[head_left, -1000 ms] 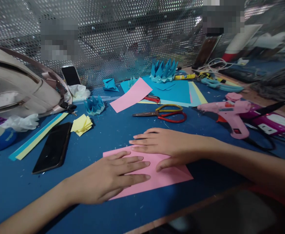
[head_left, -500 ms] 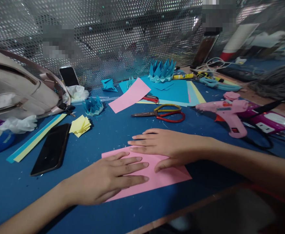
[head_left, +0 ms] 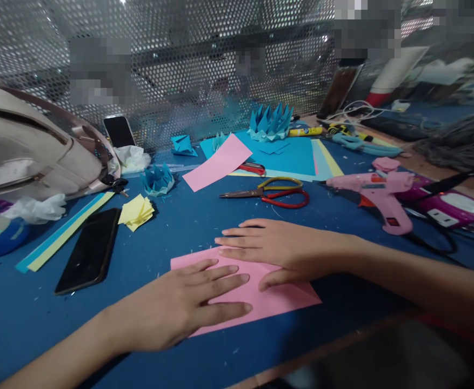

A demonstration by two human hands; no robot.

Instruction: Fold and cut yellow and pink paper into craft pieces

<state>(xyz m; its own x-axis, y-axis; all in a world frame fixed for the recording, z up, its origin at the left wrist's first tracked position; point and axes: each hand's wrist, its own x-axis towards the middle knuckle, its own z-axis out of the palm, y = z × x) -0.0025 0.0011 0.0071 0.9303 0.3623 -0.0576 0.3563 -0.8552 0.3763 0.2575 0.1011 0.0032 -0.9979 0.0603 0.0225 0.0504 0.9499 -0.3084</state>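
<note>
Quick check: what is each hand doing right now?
Left hand: open, flat, palm down on the pink paper, gripping nothing.
Right hand: open, flat, pressing the same sheet's far edge.

Pink paper sheet (head_left: 261, 294): flat on the blue desk (head_left: 180, 227), near its front edge, corners skewed to that edge. Plain matte pink, no print. A faint diagonal crease line shows near its right corner. Left hand (head_left: 172, 305) lies palm-down on its near-left part; right hand (head_left: 279, 246) lies palm-down across its far edge.
</note>
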